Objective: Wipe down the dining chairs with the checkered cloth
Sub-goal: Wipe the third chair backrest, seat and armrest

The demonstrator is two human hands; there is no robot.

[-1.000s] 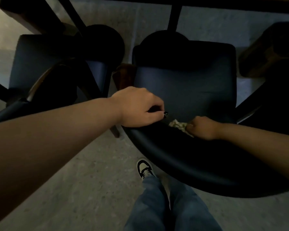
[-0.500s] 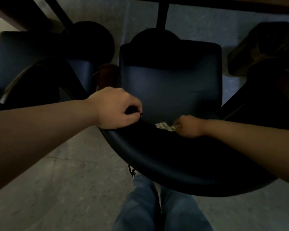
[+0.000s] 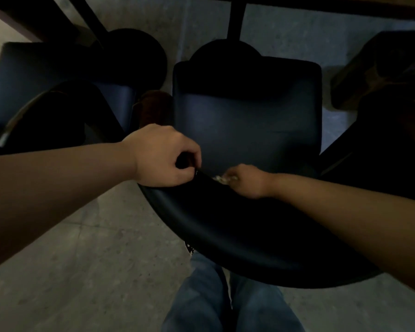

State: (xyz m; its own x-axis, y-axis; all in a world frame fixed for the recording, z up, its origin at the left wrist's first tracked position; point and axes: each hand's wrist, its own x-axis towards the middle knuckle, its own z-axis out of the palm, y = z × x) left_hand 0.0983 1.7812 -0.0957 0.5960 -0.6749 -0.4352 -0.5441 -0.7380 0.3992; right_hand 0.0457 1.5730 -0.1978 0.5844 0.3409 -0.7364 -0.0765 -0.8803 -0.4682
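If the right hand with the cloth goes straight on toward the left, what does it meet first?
Probably the left hand, which grips the chair back close beside the cloth. The right hand may be lower, so depth is uncertain.

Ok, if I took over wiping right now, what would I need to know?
Left hand: grips the top edge of the chair backrest, steadying it.
Right hand: holds the cloth bunched against the inner face of the backrest, low down near the seat.
Done: can't tell how much of this chair has been wiped; the picture is dark.
Left: finish this backrest and seat, then the second chair to the left. Another dark seat shows at the far right, but it's too dim to be sure what it is.
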